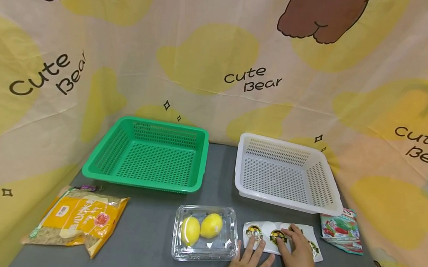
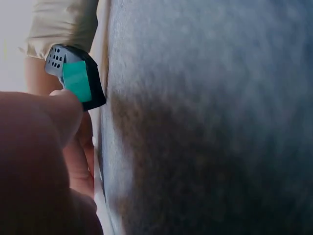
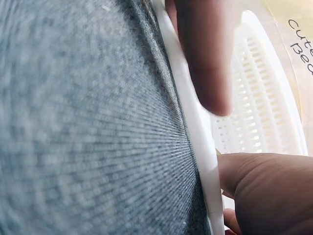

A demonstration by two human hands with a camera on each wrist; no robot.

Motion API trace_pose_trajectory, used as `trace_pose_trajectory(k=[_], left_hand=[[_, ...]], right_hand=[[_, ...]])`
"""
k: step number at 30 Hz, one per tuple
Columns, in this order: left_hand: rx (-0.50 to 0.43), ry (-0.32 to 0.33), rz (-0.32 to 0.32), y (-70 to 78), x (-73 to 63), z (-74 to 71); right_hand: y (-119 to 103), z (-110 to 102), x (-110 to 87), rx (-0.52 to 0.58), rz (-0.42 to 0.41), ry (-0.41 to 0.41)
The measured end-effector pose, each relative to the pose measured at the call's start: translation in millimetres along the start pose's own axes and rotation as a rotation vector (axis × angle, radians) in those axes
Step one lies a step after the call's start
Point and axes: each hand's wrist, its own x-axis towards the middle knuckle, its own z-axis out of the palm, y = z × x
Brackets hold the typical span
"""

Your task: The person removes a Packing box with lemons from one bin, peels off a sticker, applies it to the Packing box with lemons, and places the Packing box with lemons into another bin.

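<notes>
A white sheet [image 1: 267,226] with round black-and-gold stickers lies on the grey table. My left hand [image 1: 247,266] rests on its left part, fingers spread and fairly straight. My right hand [image 1: 299,256] touches the sheet farther right, thumb and index finger apart at a middle sticker [image 1: 278,235]. In the right wrist view, blurred fingers stand over the sheet's white edge [image 3: 208,171]. Left of the hands sits a closed clear plastic box [image 1: 229,239] with two lemons [image 1: 211,226] inside. The left wrist view shows mostly table and part of a hand [image 2: 34,147].
A green basket [image 1: 145,182] and a white basket [image 1: 268,199] stand at the back. An orange-and-clear food bag [image 1: 84,219] lies at left, a small purple packet [image 1: 87,187] behind it. A red-and-green packet [image 1: 342,230] lies at right. Printed cloth [image 1: 216,70] hangs behind.
</notes>
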Motion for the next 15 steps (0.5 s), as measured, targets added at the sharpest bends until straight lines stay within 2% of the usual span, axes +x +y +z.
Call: trace_pose_trajectory(k=[2, 5, 7, 12, 14, 15], left_hand=[[0.048, 0.073, -0.001, 1.7, -2.8, 5.0], [0.031, 0.084, 0.008, 2.6, -4.7, 7.2], [-0.021, 0.036, 0.027, 1.9, -4.3, 5.5], [-0.25, -0.221, 0.076, -2.7, 2.0, -1.8], [-0.318, -0.282, 0.083, -4.4, 4.7, -2.8], [-0.332, -0.29, 0.088, -5.0, 5.4, -2.7]], right_hand=[[0, 0, 0.1, -0.002, 0.003, 0.0], [0, 1, 0.1, -0.002, 0.004, 0.0], [0, 1, 0.1, -0.001, 0.009, -0.001], [-3, 0, 0.3, 0.001, 0.026, -0.012], [-3, -1, 0.6, 0.002, 0.028, -0.014], [-3, -1, 0.8, 0.002, 0.028, -0.016]])
